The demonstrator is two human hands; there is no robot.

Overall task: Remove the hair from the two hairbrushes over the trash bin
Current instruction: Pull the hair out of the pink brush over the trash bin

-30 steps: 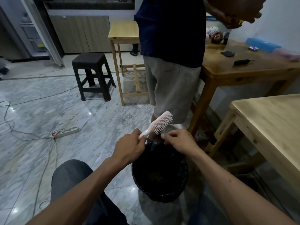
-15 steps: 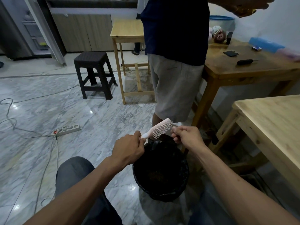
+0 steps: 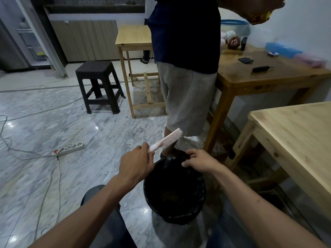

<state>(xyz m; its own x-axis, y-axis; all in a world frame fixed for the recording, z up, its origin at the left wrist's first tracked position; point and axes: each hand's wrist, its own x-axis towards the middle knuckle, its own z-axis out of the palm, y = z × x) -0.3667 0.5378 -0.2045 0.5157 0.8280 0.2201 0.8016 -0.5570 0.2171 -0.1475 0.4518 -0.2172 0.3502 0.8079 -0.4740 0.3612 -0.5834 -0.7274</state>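
Your left hand (image 3: 136,164) was closed around the handle of the pink hairbrush (image 3: 167,139), gripping it just above the near rim of the black trash bin (image 3: 174,192). The brush slanted up and away from your fist, its head past the bin's far rim, with the bristles facing down and to the right. Your right hand (image 3: 198,161) hovered over the far right part of the bin's rim, clear of the brush, fingers (image 3: 186,164) curled and pinched loosely together; whether they held a tuft of hair could not be told against the dark bin liner (the bin's inside was too dark to read beyond some brownish matter at the bottom).

The bin stood on the marble floor (image 3: 53,126) between your knees, lined with a black bag. Just beyond the bin stood another person (image 3: 186,68) in a dark blue shirt and pale grey shorts, one foot touching or nearly touching the bin's far edge. To the right of the bin was a light wooden table (image 3: 295,133), and beyond it a darker wooden table (image 3: 265,76) carrying small dark objects and a stuffed toy (image 3: 232,40). Left of the bin, well apart from it, a white power strip (image 3: 71,147) lay on the floor with its cables trailing. Farther beyond the bin on the left stood a dark plastic stool (image 3: 98,83) and a small light wooden side table (image 3: 134,38).
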